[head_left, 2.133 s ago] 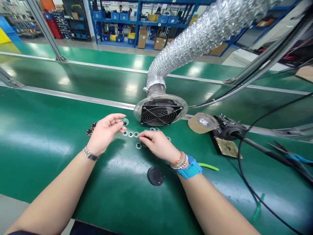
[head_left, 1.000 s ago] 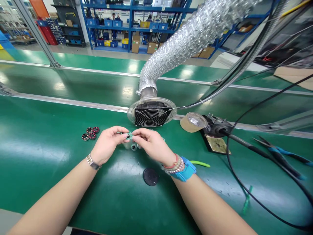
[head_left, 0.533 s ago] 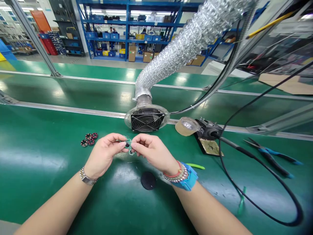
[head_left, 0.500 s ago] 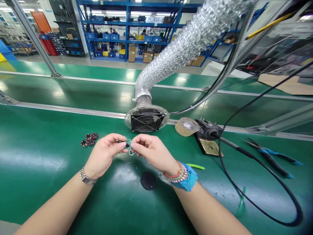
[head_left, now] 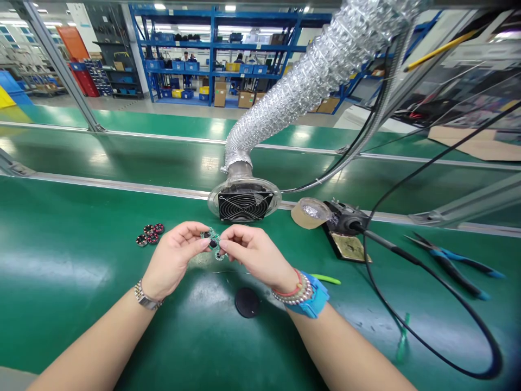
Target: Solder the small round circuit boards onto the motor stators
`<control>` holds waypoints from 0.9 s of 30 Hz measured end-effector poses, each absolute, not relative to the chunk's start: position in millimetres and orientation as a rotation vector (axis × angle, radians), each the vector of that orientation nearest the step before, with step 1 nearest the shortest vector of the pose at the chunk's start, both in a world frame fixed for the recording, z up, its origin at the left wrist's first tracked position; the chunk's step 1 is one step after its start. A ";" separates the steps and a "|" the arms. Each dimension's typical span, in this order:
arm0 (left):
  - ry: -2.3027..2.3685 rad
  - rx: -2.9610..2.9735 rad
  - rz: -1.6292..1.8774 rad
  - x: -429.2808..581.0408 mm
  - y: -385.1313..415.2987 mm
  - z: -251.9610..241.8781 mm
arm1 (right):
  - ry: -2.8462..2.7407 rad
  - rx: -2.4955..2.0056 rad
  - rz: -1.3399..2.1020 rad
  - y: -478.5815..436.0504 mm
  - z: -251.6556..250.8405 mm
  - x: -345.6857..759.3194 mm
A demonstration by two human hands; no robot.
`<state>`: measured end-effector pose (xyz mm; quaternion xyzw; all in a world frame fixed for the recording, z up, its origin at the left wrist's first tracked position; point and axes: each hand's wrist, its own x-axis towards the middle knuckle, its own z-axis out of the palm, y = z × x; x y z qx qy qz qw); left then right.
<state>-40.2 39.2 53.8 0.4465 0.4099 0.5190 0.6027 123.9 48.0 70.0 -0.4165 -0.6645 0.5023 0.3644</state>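
Note:
Small green circuit boards (head_left: 213, 244) with black round parts are pinched between my two hands, just in front of the fan. My left hand (head_left: 177, 254) is closed on their left side with thumb and fingers. On the right side, the thumb and fingers of my right hand (head_left: 249, 251) grip the edge. Whether the boards are joined to each other I cannot tell. A thin wire (head_left: 228, 272) shows on the table below the hands. A flat black disc (head_left: 247, 302) lies nearer to me. Several small round parts with copper-red and black rims (head_left: 150, 234) sit left of my left hand.
A fume fan (head_left: 245, 206) on a silver duct (head_left: 277, 98) stands behind the hands. To the right are a tape roll (head_left: 309, 214), a soldering iron stand (head_left: 345, 217) with a sponge (head_left: 349, 246), a looping black cable (head_left: 456, 277), pliers (head_left: 456, 263) and a green stick (head_left: 325, 278).
The view has tilted slightly. Both hands keep their grip, and the small boards have turned a little, showing more of their black parts.

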 end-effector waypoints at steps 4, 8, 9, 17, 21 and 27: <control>0.953 1.061 1.210 -40.8 39.5 52.8 | -1.730 -1.085 1.272 48.9 70.1 124.3; 0.935 1.063 1.230 -41.3 39.5 52.3 | -1.741 -1.088 1.263 48.5 70.7 123.5; 0.929 1.061 1.232 -41.3 39.4 52.5 | -1.741 -1.088 1.263 48.2 70.9 123.3; 0.902 1.075 1.237 -40.8 38.8 54.1 | -1.735 -1.088 1.275 46.9 71.1 123.5; 0.916 1.083 1.243 -41.5 38.5 53.3 | -1.729 -1.092 1.275 46.8 71.4 123.5; 0.921 1.090 1.247 -40.9 38.0 52.4 | -1.734 -1.100 1.267 46.8 72.5 123.4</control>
